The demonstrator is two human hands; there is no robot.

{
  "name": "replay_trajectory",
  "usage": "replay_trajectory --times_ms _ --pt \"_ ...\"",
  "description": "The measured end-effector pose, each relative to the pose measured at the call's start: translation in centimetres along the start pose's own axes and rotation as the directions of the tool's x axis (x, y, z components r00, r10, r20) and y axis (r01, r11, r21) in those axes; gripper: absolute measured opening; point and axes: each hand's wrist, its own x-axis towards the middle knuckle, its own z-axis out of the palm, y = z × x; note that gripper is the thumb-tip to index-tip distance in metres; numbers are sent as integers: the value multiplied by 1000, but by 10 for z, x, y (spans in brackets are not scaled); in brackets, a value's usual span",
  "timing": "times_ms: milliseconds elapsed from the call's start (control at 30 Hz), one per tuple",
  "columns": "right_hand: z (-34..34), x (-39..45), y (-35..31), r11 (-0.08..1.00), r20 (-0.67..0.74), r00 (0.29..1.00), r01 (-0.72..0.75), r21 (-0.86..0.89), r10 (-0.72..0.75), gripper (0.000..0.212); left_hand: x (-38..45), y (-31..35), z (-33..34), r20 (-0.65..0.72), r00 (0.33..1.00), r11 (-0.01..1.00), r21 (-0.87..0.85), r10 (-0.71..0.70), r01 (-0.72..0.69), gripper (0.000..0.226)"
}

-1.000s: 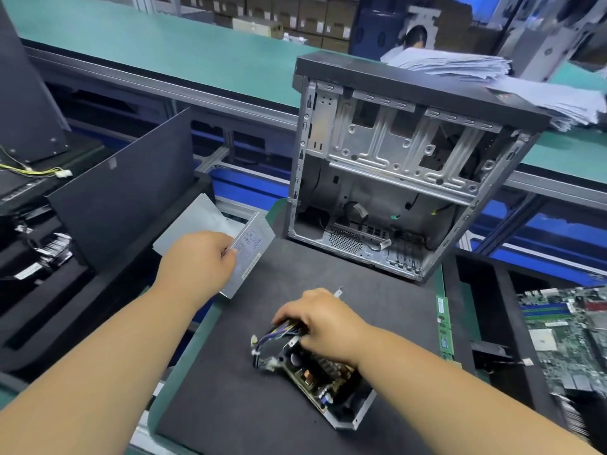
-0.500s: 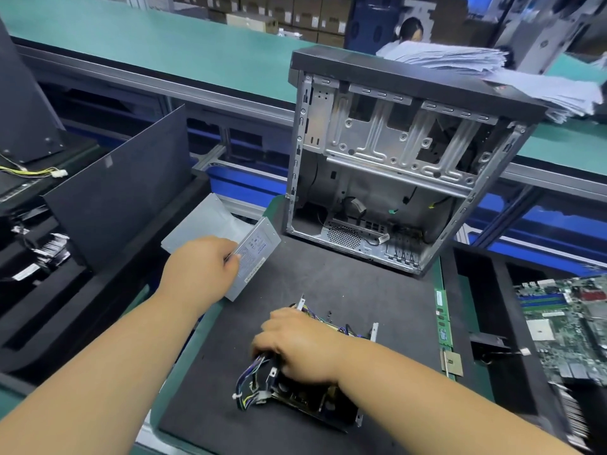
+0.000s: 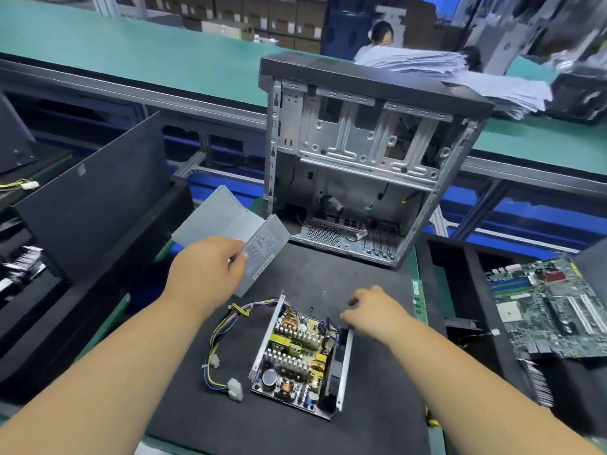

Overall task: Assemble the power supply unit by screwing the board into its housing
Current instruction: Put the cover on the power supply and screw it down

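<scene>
The power supply housing [image 3: 344,366], an open metal tray, lies flat on the black mat [image 3: 328,274] with the circuit board [image 3: 295,356] inside it. Its bundle of wires [image 3: 223,336] trails out to the left and ends in a white connector [image 3: 235,389]. My left hand [image 3: 207,267] grips the grey metal cover [image 3: 262,251] by its labelled side and holds it tilted above the mat's left edge. At the far right corner of the housing my right hand [image 3: 374,311] has loosely bent fingers that hold nothing.
An open computer case [image 3: 361,159] stands upright at the back of the mat, with a stack of papers [image 3: 427,64] on top. A motherboard [image 3: 558,307] lies in a tray at right. A black panel [image 3: 98,198] leans at left. A memory stick [image 3: 417,300] lies along the mat's right edge.
My right hand turned the housing board-side up, set it flat on the mat and released its grip. The wires now spread out to the left. The left hand still holds the cover.
</scene>
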Motion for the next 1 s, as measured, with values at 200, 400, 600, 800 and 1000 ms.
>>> replay_trajectory --times_ms 200,400,600,800,1000 --pt "6 -7 7 978 -30 995 97 182 -93 10 2 27 3 -65 993 992 -63 104 -108 24" --pt "-4 -11 23 980 -51 994 104 172 -97 8 -5 51 5 -125 987 982 -148 99 -117 26" --pt "-15 -16 46 978 -24 988 152 141 -150 13 -7 62 -6 -75 983 814 -574 -167 94 31" --pt "-13 -14 50 967 -39 976 217 131 -214 14 -4 75 -35 174 903 251 -925 -393 287 19" --pt "-16 -15 54 974 -158 968 210 89 -195 35 -6 88 -44 356 799 -151 -934 -485 325 32"
